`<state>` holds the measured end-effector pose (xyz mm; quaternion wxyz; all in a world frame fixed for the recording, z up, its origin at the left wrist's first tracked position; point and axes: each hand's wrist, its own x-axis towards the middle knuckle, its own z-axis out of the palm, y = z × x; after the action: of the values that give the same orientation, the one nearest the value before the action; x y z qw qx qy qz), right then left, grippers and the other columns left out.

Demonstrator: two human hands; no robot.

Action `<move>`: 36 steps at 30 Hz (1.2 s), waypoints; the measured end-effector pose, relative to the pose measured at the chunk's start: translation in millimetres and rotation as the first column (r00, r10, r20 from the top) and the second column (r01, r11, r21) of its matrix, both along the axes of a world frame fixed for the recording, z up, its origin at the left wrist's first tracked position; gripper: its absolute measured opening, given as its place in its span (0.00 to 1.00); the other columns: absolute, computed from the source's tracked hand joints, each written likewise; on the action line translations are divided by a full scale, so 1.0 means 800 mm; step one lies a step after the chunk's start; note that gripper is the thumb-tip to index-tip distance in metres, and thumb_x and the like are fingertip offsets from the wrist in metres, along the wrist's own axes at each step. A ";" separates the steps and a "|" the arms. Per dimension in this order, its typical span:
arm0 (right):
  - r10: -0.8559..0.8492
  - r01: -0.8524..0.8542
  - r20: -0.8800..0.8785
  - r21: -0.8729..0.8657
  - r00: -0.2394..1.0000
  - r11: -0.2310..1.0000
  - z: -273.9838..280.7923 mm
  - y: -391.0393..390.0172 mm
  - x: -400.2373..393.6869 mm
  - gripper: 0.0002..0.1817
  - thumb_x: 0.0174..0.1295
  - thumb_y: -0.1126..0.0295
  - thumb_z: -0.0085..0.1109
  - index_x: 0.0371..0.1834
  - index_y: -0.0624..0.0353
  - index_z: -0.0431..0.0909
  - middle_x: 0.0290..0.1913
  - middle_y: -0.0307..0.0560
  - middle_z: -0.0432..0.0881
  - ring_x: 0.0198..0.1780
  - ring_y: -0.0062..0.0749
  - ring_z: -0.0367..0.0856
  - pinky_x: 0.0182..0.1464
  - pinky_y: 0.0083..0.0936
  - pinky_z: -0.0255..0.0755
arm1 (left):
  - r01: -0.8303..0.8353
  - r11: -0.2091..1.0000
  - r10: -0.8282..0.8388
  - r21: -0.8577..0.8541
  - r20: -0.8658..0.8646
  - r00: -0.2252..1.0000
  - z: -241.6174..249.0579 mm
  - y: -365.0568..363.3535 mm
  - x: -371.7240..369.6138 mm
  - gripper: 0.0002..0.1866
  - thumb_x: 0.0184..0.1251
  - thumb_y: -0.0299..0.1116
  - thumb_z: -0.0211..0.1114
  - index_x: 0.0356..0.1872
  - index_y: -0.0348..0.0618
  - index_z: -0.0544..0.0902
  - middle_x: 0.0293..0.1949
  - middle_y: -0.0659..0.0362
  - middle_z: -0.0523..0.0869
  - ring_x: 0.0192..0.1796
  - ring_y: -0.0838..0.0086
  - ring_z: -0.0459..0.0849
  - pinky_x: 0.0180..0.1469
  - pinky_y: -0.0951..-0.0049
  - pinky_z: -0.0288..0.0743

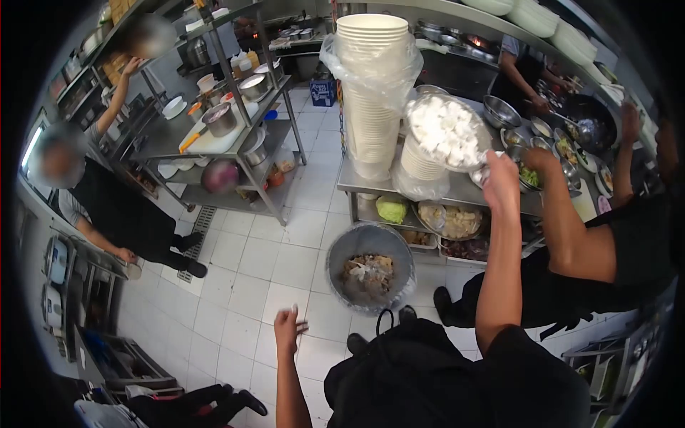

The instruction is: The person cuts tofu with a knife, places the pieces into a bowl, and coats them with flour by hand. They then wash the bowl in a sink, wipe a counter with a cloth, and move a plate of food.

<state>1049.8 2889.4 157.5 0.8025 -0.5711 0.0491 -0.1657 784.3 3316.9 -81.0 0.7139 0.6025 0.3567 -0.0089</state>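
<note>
My right hand [499, 177] is closed at the right rim of a wide bowl [486, 139] heaped with white chunks [446, 132]. Bits of white show at its fingers, but I cannot tell what they grip. The bowl sits above a short stack of pale containers [421, 160] wrapped in plastic. Low on the left, my left hand [287, 332] hangs over the tiled floor, its fingers apart and a small white spot at one fingertip. Between my arms stands a lined grey bin [339, 250] with food scraps inside.
Tall stacked tubs [371, 93] rise on the steel counter [357, 178]. Close at my right, a person's arm [564, 214] reaches to small bowls with greens [528, 176]. Another person [118, 207] stands at the left near a steel rack [250, 153]. A wok [592, 125] is at the far right.
</note>
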 end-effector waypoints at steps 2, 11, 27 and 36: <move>-0.142 0.142 -0.029 -0.023 0.989 0.990 0.007 -0.017 0.048 0.10 0.59 0.75 0.55 0.41 0.70 0.74 0.39 0.52 0.80 0.38 0.32 0.81 0.36 0.26 0.73 | -0.081 0.994 0.089 0.072 -0.120 0.989 -0.061 0.020 -0.042 0.20 0.63 0.44 0.63 0.39 0.35 0.71 0.31 0.54 0.77 0.28 0.63 0.83 0.28 0.67 0.80; -0.672 0.443 -0.085 -0.690 0.736 0.573 -0.050 -0.081 0.396 0.27 0.43 0.60 0.61 0.40 0.76 0.79 0.44 0.68 0.80 0.48 0.53 0.81 0.51 0.36 0.73 | -0.601 0.777 0.594 0.187 -0.534 0.602 -0.204 -0.069 -0.355 0.20 0.60 0.41 0.65 0.41 0.33 0.75 0.32 0.53 0.74 0.24 0.62 0.75 0.17 0.63 0.77; -0.320 -0.006 -0.393 -0.638 0.862 0.770 -0.183 -0.027 0.586 0.26 0.49 0.62 0.58 0.46 0.73 0.77 0.50 0.64 0.79 0.52 0.50 0.79 0.54 0.34 0.70 | -0.069 0.908 0.330 0.414 -0.602 0.727 -0.220 -0.263 -0.316 0.18 0.62 0.43 0.61 0.26 0.35 0.75 0.23 0.55 0.74 0.27 0.60 0.78 0.22 0.61 0.71; -0.346 -0.116 -0.239 -0.933 0.907 0.340 -0.190 -0.119 0.618 0.20 0.53 0.66 0.54 0.49 0.62 0.77 0.53 0.62 0.78 0.53 0.52 0.78 0.53 0.38 0.73 | -0.575 0.809 0.526 0.123 -0.588 0.614 -0.135 -0.265 -0.190 0.21 0.62 0.39 0.64 0.46 0.30 0.72 0.30 0.48 0.81 0.21 0.60 0.84 0.16 0.68 0.79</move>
<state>1544.2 2794.0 5.7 0.2889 -0.9402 0.1489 -0.1016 632.2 3105.3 -189.0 0.5549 0.4009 0.7289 0.0077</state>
